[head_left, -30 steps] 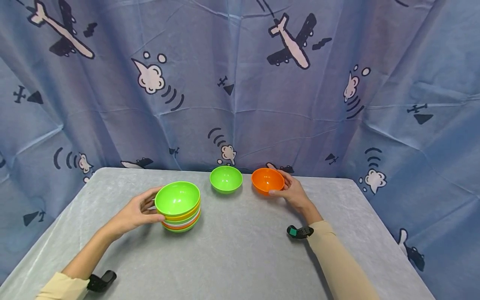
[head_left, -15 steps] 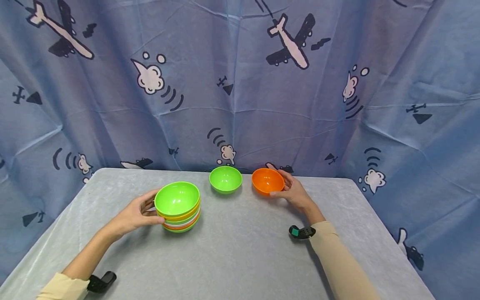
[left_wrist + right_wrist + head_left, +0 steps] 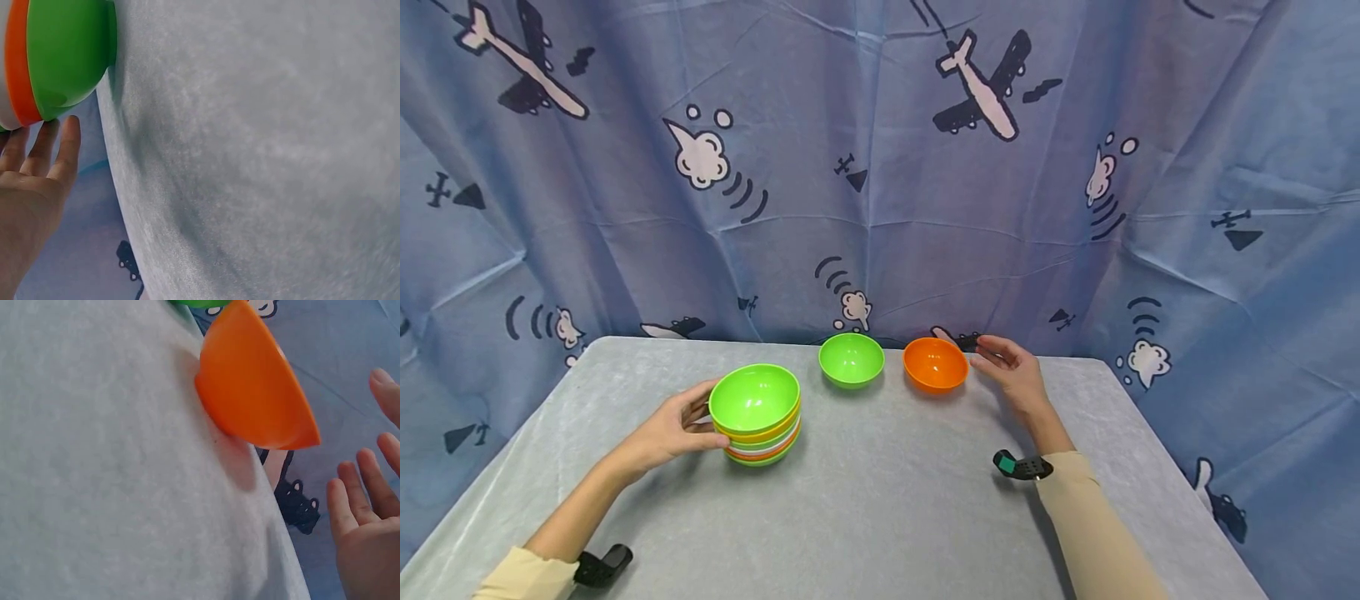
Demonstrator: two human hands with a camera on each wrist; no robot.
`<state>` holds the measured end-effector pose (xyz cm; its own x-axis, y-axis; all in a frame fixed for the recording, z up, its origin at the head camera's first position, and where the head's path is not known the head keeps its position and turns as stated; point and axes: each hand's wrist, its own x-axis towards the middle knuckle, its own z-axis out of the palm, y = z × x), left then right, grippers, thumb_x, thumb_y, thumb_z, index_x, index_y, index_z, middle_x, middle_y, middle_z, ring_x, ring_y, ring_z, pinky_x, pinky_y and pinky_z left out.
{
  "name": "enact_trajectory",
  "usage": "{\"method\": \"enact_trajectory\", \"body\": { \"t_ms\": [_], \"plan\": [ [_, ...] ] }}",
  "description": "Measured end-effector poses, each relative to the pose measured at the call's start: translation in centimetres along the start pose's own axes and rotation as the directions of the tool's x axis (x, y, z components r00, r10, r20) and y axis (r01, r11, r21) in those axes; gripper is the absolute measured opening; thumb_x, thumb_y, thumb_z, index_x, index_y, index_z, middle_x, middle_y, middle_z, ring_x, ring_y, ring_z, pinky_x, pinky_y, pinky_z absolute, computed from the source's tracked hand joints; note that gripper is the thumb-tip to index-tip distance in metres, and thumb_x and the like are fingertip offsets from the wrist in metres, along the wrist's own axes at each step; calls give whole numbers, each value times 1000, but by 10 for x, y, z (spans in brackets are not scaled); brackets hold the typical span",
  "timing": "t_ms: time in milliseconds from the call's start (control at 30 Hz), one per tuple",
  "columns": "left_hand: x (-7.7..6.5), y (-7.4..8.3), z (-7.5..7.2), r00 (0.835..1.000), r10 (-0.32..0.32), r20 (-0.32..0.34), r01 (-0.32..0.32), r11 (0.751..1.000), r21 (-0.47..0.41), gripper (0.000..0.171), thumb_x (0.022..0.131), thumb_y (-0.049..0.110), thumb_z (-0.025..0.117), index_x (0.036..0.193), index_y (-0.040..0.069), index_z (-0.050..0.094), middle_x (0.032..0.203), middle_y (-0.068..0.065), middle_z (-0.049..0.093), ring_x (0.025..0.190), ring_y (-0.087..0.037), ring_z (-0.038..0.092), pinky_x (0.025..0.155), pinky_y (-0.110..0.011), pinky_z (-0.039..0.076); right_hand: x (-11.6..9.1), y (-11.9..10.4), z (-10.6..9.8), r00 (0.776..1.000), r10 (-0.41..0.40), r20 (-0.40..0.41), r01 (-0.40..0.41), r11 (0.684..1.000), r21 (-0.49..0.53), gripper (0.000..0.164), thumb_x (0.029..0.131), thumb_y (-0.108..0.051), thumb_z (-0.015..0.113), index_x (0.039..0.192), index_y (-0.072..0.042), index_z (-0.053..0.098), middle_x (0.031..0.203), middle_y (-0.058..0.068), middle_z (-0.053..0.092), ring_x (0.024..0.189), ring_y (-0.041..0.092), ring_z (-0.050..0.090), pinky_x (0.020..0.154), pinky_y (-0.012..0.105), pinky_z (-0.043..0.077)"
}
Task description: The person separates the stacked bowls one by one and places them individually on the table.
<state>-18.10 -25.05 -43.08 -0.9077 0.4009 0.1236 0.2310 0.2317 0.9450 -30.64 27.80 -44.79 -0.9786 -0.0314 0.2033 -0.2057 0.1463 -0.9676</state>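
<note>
On the left of the table, several nested bowls form a stack [image 3: 760, 414], bright green on top, with yellow, white and orange rims below. My left hand [image 3: 672, 427] holds the stack's left side, thumb at the front and fingers behind. In the left wrist view its fingertips [image 3: 72, 128] meet the bowls' rims, and a green bowl [image 3: 65, 53] is the lowest. An orange bowl [image 3: 936, 367] stands upright near the far edge. Just right of it is my right hand [image 3: 1017, 377], fingers spread and nothing in them; the right wrist view shows a gap between fingers and orange bowl [image 3: 253, 387].
A single green bowl [image 3: 852, 361] stands left of the orange one, near the far edge. A grey cloth covers the table [image 3: 880, 500]. Right behind the table hangs a blue curtain [image 3: 865, 167] printed with planes. Each wrist wears a black band [image 3: 1022, 467].
My right hand has let go of the orange bowl and drawn away to the right. The bowl stays in place, and the left hand has stayed on the stack.
</note>
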Motion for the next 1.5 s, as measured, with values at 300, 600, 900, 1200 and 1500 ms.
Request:
{"method": "enact_trajectory", "body": {
  "t_ms": [300, 600, 900, 1200, 1500],
  "plan": [
    [0, -4, 0, 1000, 10, 4, -10, 1000, 3, 81, 89, 4, 78, 155, -6, 31, 153, -28, 37, 137, -49, 37, 105, -43, 43, -4, -14, 10, 998, -66, -16, 67, 995, 74, 51, 90, -12, 79, 132, 8, 58, 130, 18, 61, 114, 19, 63, 94, 25, 51],
    [1, -4, 0, 1000, 10, 5, -10, 1000, 8, 80, 90, 5, 78, 155, -4, 32, 153, -27, 37, 137, -49, 37, 106, -50, 40, -7, -26, 26, 990, -115, 77, 109, 991, 79, 43, 95, -7, 73, 130, 12, 58, 130, 32, 57, 105, 19, 66, 93, 26, 52],
    [1, -3, 1, 1000, 12, 9, -12, 1000, 1, 81, 89, 4, 78, 155, -6, 31, 154, -28, 36, 137, -50, 36, 101, -27, 45, -7, -32, 45, 980, -157, 121, 139, 979, 146, 39, 93, -1, 74, 126, 13, 59, 129, 20, 64, 115, 25, 63, 98, 29, 50],
    [0, -3, 1, 1000, 11, 6, -11, 1000, 9, 81, 90, 4, 78, 155, -5, 30, 154, -27, 36, 137, -49, 37, 102, -30, 45, -12, -30, 66, 964, -188, 187, 161, 975, 151, 37, 95, 1, 71, 127, 13, 59, 134, 27, 58, 144, 23, 37, 105, 29, 43],
    [0, -1, 1, 1000, 3, 5, -3, 1000, 14, 81, 90, 5, 78, 155, -5, 30, 154, -27, 36, 137, -49, 37, 105, -41, 44, -16, -37, 93, 955, -210, 212, 167, 965, 201, 33, 93, 6, 71, 123, 14, 60, 119, 30, 65, 112, 30, 66, 95, 33, 52]
  ]
}}
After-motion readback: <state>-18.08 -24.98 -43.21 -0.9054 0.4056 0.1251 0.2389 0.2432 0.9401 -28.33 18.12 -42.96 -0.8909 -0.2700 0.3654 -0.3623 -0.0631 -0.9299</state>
